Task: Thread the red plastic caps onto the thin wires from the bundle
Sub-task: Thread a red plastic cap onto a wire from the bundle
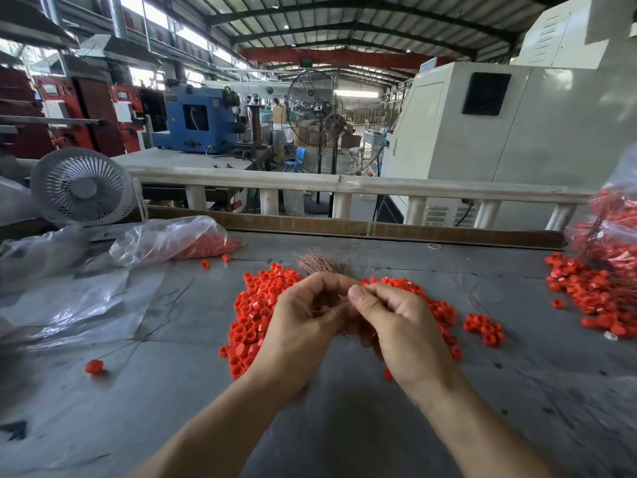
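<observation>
Copper-coloured thin wires (324,263) fan out from the left hand (300,326), whose fingers curl round the bundle and hold it just above the grey table (344,426). The right hand (396,322) meets it fingertip to fingertip, thumb and forefinger pinching at the wires near the top of the left fist; whether a cap sits between those fingers cannot be told. Both hands hover over the main heap of red caps (255,315), which spreads under and to either side of them. A small cluster of caps (482,327) lies just right of the heap, apart from it. Further right, another spread of caps (582,288) spills from a clear bag of caps (617,232) at the table's right edge. To the left, one cap on a dark wire (93,366) lies alone, well apart from the heap, with bare grey surface between them. Loose plastic sheeting (69,301) covers the left side, and a second bag (172,239) with red caps inside rests behind it, two stray caps just beside its mouth. A white fan (81,188) stands at the far left corner. Along the far edge runs a low brown board (344,227), with a pale rail (344,186) behind it. The near part of the table lies open under the forearms.
</observation>
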The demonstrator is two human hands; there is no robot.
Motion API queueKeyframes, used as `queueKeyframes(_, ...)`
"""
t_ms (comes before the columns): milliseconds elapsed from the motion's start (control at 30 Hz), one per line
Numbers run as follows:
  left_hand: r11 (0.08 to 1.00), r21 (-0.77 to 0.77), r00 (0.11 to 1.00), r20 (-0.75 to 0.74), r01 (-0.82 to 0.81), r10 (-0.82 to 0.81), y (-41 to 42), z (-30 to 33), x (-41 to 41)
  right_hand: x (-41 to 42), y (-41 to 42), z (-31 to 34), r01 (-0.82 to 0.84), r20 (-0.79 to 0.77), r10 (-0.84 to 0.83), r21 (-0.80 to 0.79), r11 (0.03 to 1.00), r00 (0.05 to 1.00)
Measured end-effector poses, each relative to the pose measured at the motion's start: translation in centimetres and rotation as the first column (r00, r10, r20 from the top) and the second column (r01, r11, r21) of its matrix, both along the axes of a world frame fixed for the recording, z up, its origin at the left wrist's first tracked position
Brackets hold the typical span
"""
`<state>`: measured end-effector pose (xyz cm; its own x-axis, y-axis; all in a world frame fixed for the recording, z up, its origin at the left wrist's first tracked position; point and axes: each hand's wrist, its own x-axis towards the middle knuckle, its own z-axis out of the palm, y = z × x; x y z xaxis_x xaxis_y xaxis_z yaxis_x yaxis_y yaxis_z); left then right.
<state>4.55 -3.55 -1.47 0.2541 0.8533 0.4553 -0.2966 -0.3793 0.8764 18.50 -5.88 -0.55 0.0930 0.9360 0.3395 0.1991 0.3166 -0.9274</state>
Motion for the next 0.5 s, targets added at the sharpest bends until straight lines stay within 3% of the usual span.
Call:
queueKeyframes(233, 0.998, -0.059, 0.996, -0.083, -0.030, 0.025, 0.22, -0.34, 0.04, 0.94, 0.42, 0.03, 0.115, 0.234, -0.132, 0.087, 0.990, 0.963)
queueKeyframes(400, 0.985, -0.092, 0.985, -0.098, -0.147, 0.138, 0.54, -0.54, -0.28, 0.80, 0.02, 0.03, 0.100, 0.551, -0.137, 0.097, 0.990, 0.823)
queueKeyframes(500, 0.977, -0.089, 0.976, -0.121, -0.194, 0.182, 0.81, -0.55, -0.46, 0.81, -0.04, -0.23, 0.079, 0.564, -0.124, 0.104, 0.991, 0.816)
